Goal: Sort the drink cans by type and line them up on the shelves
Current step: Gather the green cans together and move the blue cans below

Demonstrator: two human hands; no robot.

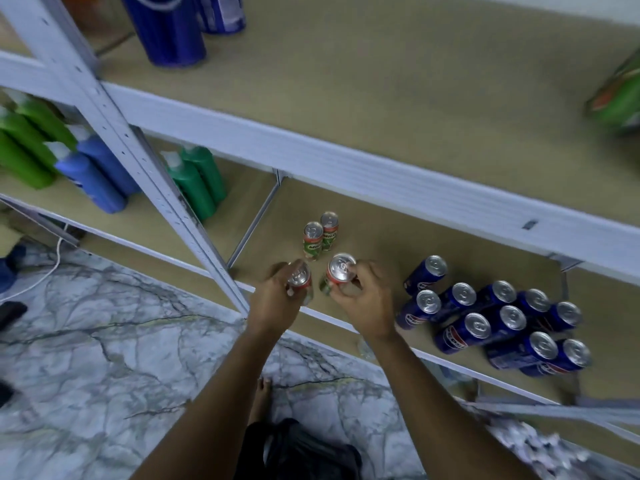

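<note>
A green can is gripped near its top by the curled fingers of the left hand, and a second green can is gripped the same way by the right hand. Both cans are held just above the front edge of the lower shelf. Two matching green cans stand upright just behind them. A cluster of blue cans is seen to the right on the same shelf.
</note>
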